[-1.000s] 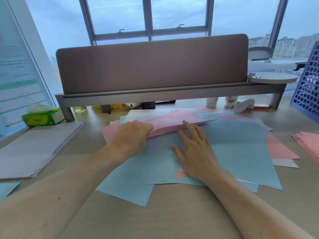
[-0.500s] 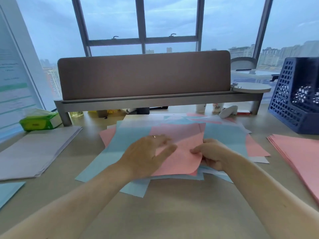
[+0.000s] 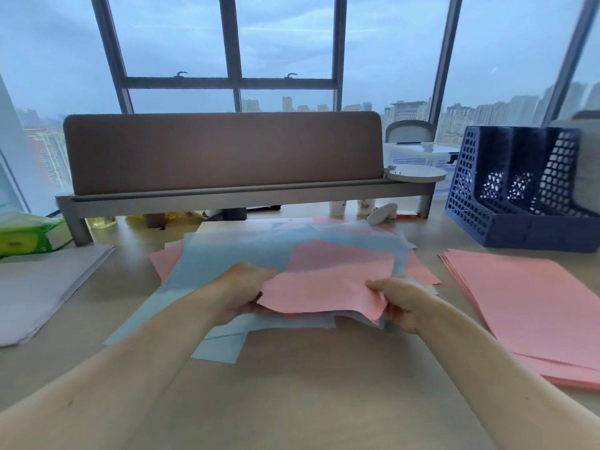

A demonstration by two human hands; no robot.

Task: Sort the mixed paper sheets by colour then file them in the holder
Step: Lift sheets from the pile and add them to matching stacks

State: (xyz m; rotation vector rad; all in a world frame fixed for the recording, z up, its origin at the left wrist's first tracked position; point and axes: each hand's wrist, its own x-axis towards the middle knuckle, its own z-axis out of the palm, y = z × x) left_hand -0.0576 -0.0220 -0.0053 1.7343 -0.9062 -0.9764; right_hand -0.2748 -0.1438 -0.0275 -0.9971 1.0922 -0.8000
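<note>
One blue holder (image 3: 532, 230) stands behind the pink stack (image 3: 535, 306).

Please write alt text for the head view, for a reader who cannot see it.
The left hand and right hand grip a pink sheet above a mixed pile of pink and blue paper on a desk. A pink stack lies to the right, near a dark blue mesh file holder.

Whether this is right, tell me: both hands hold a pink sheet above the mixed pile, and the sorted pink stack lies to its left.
Not quite: the head view shows the left hand and right hand holding the pink sheet above the mixed pile, but the sorted pink stack lies to its right.
</note>
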